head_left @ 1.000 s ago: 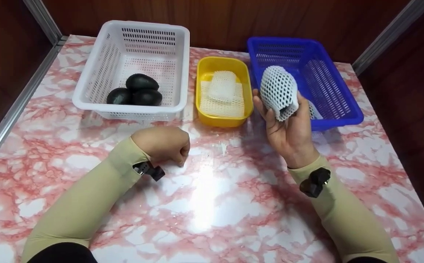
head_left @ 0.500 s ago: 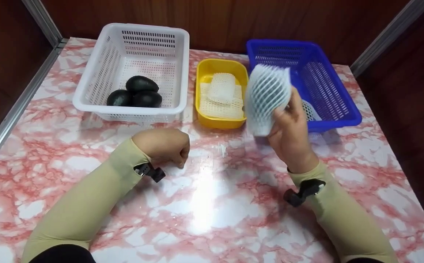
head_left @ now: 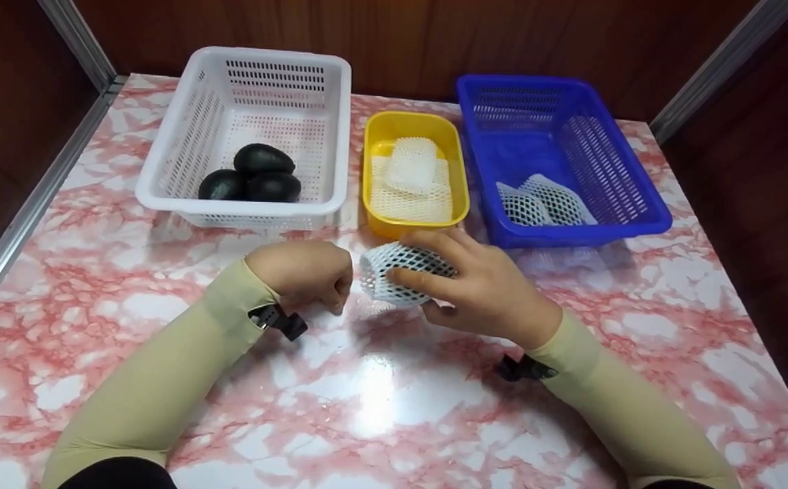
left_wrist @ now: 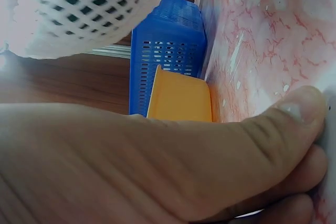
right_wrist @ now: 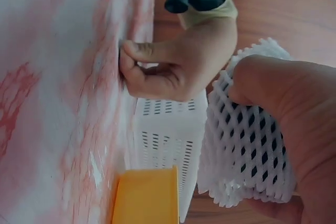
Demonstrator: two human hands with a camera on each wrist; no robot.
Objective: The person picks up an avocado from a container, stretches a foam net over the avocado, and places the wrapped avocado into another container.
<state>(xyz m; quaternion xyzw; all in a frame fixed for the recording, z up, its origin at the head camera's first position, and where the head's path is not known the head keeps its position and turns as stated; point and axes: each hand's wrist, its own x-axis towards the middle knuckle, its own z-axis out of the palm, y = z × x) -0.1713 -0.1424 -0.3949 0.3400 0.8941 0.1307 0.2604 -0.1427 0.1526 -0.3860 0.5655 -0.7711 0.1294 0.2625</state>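
Note:
My right hand (head_left: pixel 489 288) grips a dark avocado in a white foam net sleeve (head_left: pixel 402 258) above the table's middle. Its fingers and thumb curl round the net, whose loose end points left. Dark fruit shows through the mesh in the right wrist view, where the netted avocado (right_wrist: pixel 252 142) is partly covered by the thumb. My left hand (head_left: pixel 302 272) rests on the table just left of it, fingers curled and thumb against them, holding nothing. Bare dark avocados (head_left: pixel 265 159) lie in the white basket (head_left: pixel 244 204). Netted avocados (head_left: pixel 557 204) lie in the blue basket (head_left: pixel 570 236).
Between the two baskets stands a yellow tub (head_left: pixel 413 227) with flat white foam nets (head_left: pixel 411 166) inside. The red-and-white marbled table (head_left: pixel 339 435) reaches toward the viewer. Dark wooden panels (head_left: pixel 401 47) close off the back and sides.
The right hand has moved left and down from before the blue basket, turning the netted avocado until it lies sideways beside the left hand. The left hand has stayed in place.

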